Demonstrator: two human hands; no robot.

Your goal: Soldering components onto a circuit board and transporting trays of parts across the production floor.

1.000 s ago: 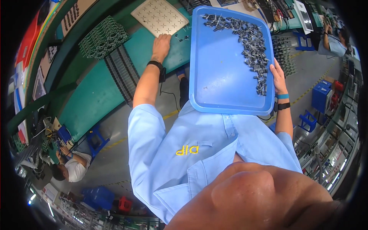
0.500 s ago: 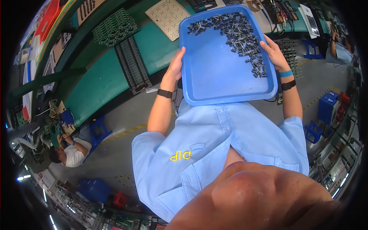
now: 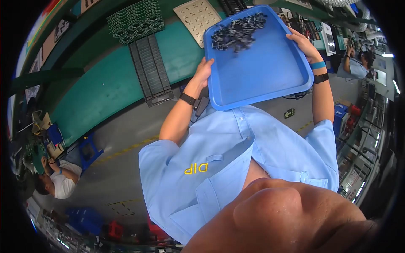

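Note:
Between my two hands is a blue plastic tray [image 3: 261, 80], tilted in the air in front of my body. My left hand [image 3: 204, 71] grips its left edge, and my right hand [image 3: 304, 45] clasps the right edge near the far corner. Small black cylindrical parts with thin metal leads, which look like capacitors [image 3: 238, 31], lie heaped at the far left of the tray. The nearer part of that heap is smeared by motion. The fingers under the tray are hidden.
Beyond the tray runs a green workbench [image 3: 105, 90]. On it are a black slotted rack [image 3: 151, 69], a stack of green wavy frames [image 3: 135, 21] and a beige perforated board [image 3: 197, 19]. One person [image 3: 63, 179] works at far left, another [image 3: 358, 63] at far right.
The capacitors have slid from the tray's right side to its far left. The tray has turned and shifted slightly right, still held by both hands.

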